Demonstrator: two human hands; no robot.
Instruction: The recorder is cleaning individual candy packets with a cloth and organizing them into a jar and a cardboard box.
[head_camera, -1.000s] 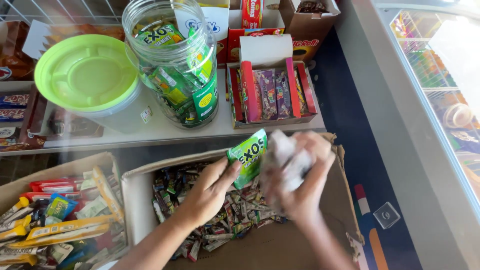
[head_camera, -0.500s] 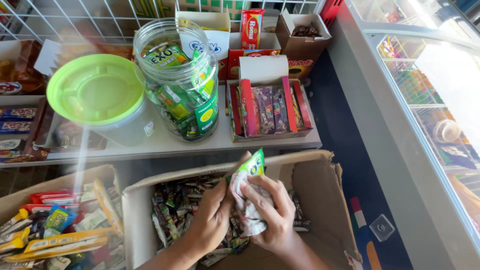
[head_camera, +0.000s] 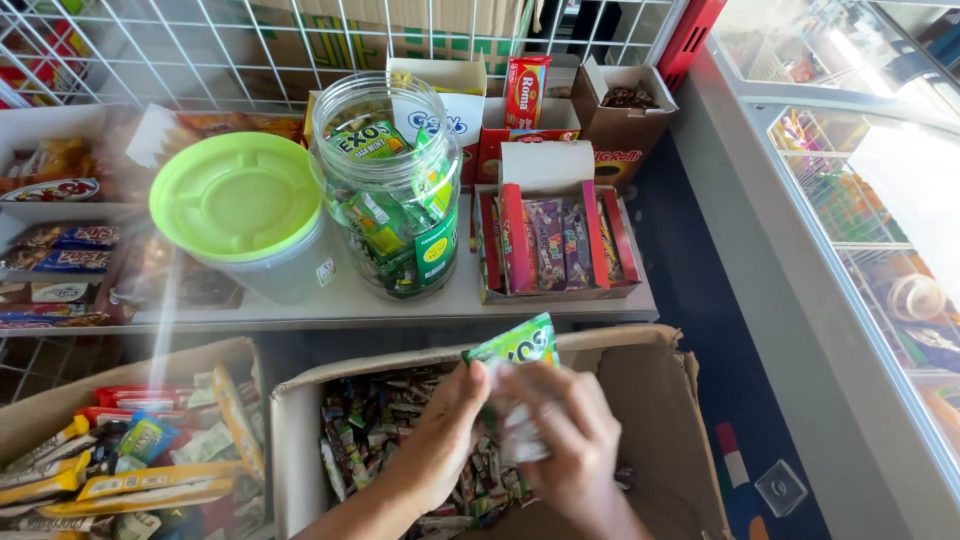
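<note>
In the lower middle of the frame, the left hand (head_camera: 450, 435) and the right hand (head_camera: 565, 440) meet over an open brown cardboard box (head_camera: 650, 400). A small green candy packet with a shiny wrapper (head_camera: 518, 345) sticks up between them. The fingers and thumb of the left hand are pinched shut on the packet's lower end. The right hand is curled over a crumpled white wrapper (head_camera: 522, 440) just below the packet; it is blurry, so I cannot tell how tight that grip is.

There is one green packet in the hands. Its long side runs from lower left up to upper right, and its free end points toward the counter (head_camera: 340, 305) above.

The box is full of many small mixed candies (head_camera: 375, 430), too many to count. On the counter stand two jars: a clear plastic jar with no lid, full of green packets (head_camera: 390, 195), and left of it a clear jar with a lime-green lid (head_camera: 240, 200). To the right sits one open red box of purple candy bars (head_camera: 555, 240). A second cardboard box of long yellow and red snack packs (head_camera: 120, 450) is at the lower left.
</note>
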